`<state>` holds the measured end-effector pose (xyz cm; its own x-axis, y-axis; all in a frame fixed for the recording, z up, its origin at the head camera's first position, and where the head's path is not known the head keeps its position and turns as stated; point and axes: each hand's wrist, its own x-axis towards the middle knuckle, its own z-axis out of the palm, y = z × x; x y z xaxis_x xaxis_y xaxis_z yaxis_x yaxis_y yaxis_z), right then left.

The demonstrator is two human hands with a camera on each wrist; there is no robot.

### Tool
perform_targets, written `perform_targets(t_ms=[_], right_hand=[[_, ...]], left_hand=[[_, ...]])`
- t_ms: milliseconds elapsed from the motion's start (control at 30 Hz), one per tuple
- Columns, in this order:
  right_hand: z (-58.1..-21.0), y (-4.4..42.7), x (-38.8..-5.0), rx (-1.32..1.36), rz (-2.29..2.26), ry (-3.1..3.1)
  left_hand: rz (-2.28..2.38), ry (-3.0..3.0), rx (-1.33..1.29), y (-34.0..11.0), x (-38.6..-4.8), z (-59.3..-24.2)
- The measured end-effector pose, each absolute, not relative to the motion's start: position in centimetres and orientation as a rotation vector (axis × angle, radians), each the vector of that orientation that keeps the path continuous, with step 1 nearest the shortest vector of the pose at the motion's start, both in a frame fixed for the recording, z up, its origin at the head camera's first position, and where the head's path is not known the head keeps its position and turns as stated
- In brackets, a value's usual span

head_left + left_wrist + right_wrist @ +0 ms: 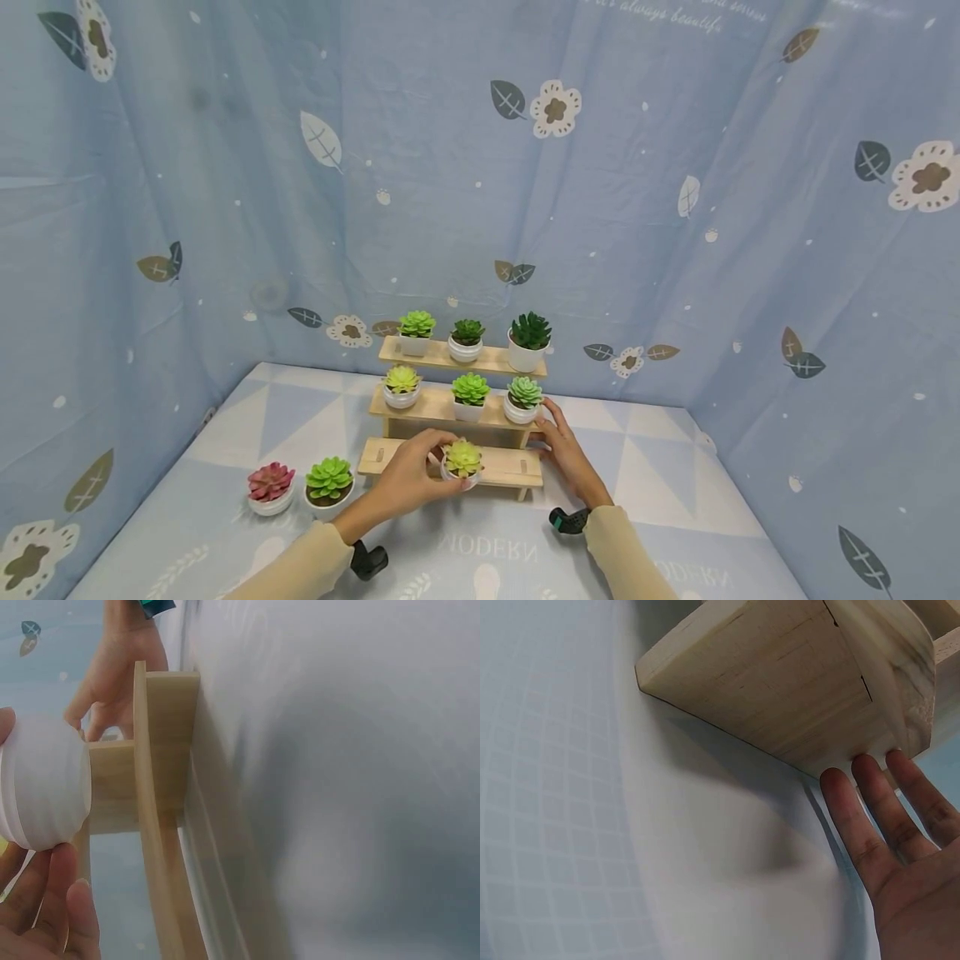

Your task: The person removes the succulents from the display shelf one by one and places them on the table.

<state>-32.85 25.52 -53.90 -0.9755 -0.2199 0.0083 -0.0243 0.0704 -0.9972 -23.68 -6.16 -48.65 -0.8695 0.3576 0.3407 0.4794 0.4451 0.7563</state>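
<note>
Head view: left hand [411, 473] pinches potted succulent [462, 460] at lowest tier [513, 467] of wooden stand [432, 407]; right hand [567, 457] touches its right end, fingers extended. Slack pinch could drop the pot.

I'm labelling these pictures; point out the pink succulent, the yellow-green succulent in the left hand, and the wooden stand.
Pink rosette succulent in round white pot [271, 482]: head view, its leaves.
Held yellow-green succulent in white pot [462, 458]: head view, its leaves.
Pale wooden tiered stand [437, 406]: head view, middle shelf.
</note>
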Motion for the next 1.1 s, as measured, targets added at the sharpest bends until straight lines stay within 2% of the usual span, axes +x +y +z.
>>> perform_targets(t_ms=[1100], right_hand=[[-54.3,25.4,-32.9,-0.218,-2.052,2.197]], left_hand=[[-1.284,-2.588,-0.708,-10.2,-21.4,-48.4]])
